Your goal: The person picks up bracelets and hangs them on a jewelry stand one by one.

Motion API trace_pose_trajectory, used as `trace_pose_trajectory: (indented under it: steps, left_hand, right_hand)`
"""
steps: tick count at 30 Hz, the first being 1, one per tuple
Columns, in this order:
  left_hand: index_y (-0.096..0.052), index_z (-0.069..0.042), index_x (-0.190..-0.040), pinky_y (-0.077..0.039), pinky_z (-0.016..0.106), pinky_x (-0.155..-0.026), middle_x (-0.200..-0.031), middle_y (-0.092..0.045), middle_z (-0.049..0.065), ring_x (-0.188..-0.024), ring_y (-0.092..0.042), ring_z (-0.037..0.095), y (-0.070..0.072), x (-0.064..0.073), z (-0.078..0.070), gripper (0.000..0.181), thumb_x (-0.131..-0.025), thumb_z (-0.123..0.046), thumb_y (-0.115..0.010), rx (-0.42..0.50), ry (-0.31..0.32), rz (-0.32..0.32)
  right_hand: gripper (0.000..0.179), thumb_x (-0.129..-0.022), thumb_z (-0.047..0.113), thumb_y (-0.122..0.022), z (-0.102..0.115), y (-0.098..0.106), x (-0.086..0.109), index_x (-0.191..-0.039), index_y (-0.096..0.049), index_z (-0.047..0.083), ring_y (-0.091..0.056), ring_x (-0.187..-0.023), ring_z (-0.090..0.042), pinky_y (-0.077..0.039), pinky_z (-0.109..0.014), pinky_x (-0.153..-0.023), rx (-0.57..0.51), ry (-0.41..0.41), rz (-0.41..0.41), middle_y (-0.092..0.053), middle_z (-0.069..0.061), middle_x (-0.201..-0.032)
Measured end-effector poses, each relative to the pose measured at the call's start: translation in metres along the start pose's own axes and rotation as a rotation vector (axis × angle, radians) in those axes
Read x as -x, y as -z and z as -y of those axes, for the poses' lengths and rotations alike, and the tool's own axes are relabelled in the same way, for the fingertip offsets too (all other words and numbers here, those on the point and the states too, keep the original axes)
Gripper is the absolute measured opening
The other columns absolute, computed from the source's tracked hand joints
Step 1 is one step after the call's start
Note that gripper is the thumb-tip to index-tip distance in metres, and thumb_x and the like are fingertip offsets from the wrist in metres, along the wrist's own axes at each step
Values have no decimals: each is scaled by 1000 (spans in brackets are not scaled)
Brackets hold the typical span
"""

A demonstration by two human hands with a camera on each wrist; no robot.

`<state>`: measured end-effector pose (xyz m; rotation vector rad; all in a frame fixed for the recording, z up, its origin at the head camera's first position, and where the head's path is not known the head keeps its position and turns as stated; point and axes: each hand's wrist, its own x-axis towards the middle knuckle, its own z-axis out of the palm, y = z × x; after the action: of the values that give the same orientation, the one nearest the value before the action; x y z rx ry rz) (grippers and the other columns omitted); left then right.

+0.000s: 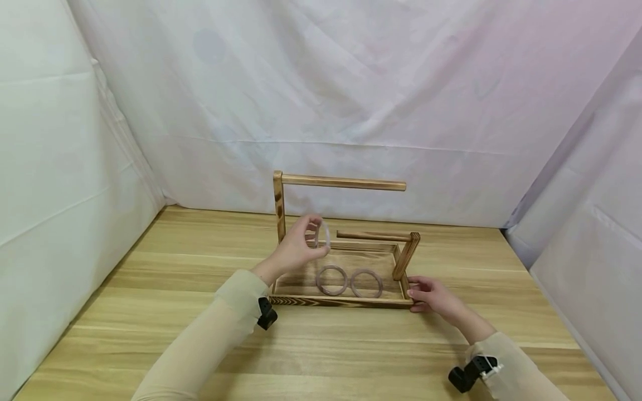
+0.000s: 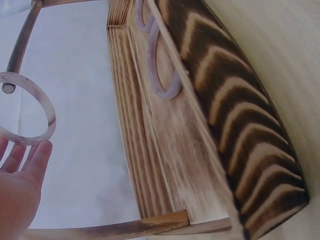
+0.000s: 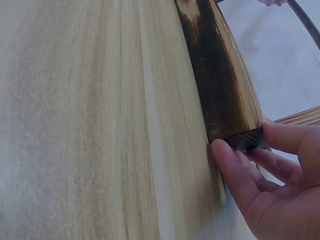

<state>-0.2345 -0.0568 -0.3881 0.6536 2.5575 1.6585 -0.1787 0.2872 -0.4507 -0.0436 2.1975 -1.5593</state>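
My left hand (image 1: 296,248) pinches a pale, translucent bangle (image 1: 327,234) between thumb and fingers, upright, just left of the free end of the lower bar (image 1: 376,236). In the left wrist view that bangle (image 2: 49,107) overlaps the round bar end. The wooden bangle stand (image 1: 341,302) has a shallow tray base with dark scorched grain. Inside the tray lie two more bangles, a left one (image 1: 317,280) and a right one (image 1: 381,285), side by side near the front rim. My right hand (image 1: 436,298) grips the tray's front right corner, thumb on top, fingers against the end.
A longer upper bar (image 1: 346,182) runs rightward from the tall left post (image 1: 279,206). The short right post (image 1: 406,256) carries the lower bar. Under the stand is a wood-grain table (image 1: 200,334), with white cloth (image 1: 331,100) hanging behind and at both sides.
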Motion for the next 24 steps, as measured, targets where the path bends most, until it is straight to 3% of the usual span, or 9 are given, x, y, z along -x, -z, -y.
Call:
trace_pose_trajectory:
  steps: [14, 24]
  left_hand:
    - [-42, -6, -129, -44, 36, -103, -129, -45, 13, -119, -48, 26, -7, -6, -6, 59, -79, -13, -71, -2, -17, 21]
    - [-41, -2, -130, -42, 37, -105, -130, -43, 18, -120, -48, 31, -9, -9, -15, 59, -79, -9, -70, 21, -29, 51]
  right_hand:
    - [58, -94, 7, -51, 3, -2, 2, -139, -22, -18, -55, -85, -11, -57, -32, -77, -10, -11, -6, -47, -26, -118]
    - [58, -95, 7, -50, 2, -1, 1, -138, -22, -18, -55, -86, -11, -57, -32, -77, -11, -18, -4, -48, -26, -118]
